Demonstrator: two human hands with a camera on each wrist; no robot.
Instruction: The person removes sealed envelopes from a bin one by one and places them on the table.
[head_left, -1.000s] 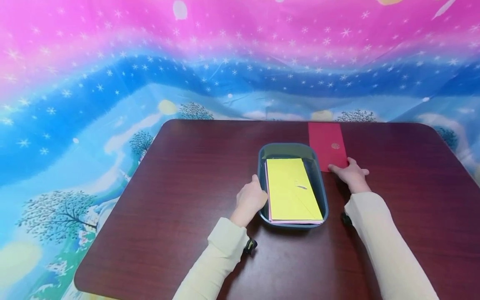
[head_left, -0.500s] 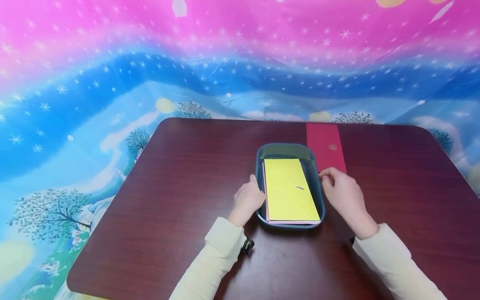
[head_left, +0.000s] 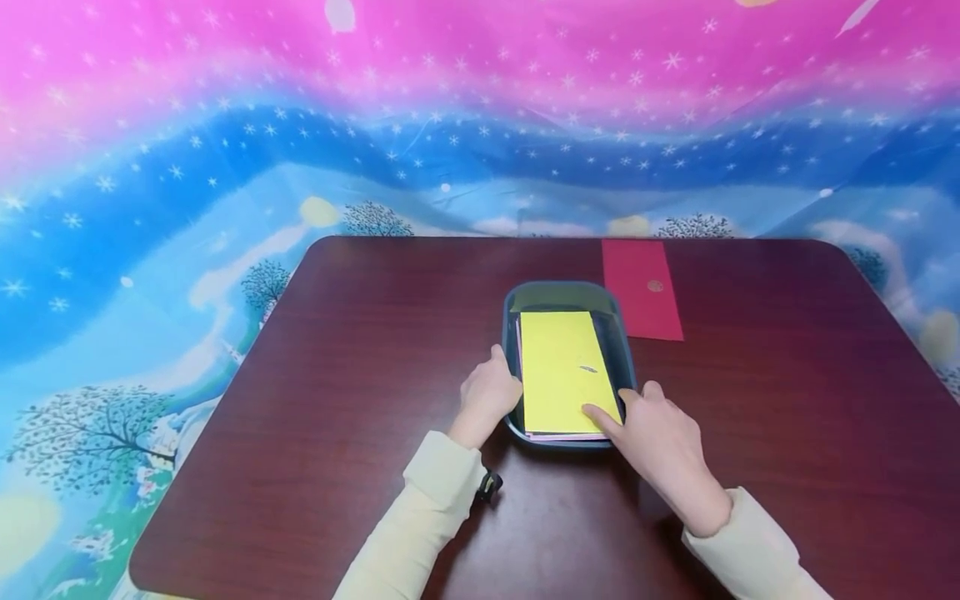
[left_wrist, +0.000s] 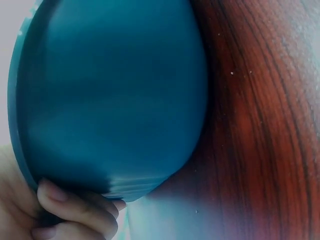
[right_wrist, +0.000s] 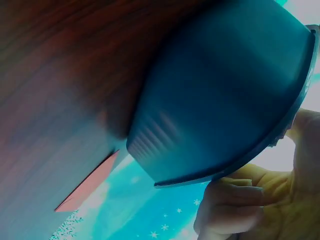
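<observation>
A dark blue-green plastic bin (head_left: 627, 354) stands on the table with a stack of paper envelopes inside, a yellow envelope (head_left: 558, 367) on top and pinkish edges below it. My left hand (head_left: 489, 393) grips the bin's left rim; its fingers (left_wrist: 75, 207) curl at the rim in the left wrist view. Over the bin's right rim reaches my right hand (head_left: 660, 433), thumb lying across the yellow envelope's lower right corner and index finger near its right edge. Thumb and index finger are spread apart, and the other fingers (right_wrist: 230, 205) bend outside the rim.
A red envelope (head_left: 641, 292) with a small round gold emblem lies flat behind and right of the bin, near the far edge of the dark brown table (head_left: 375, 350). A printed cloth backdrop (head_left: 450, 108) hangs just beyond the table.
My right hand has left the red envelope and come left and nearer, reaching over the bin's right rim onto the yellow envelope. My left hand has stayed on the bin.
</observation>
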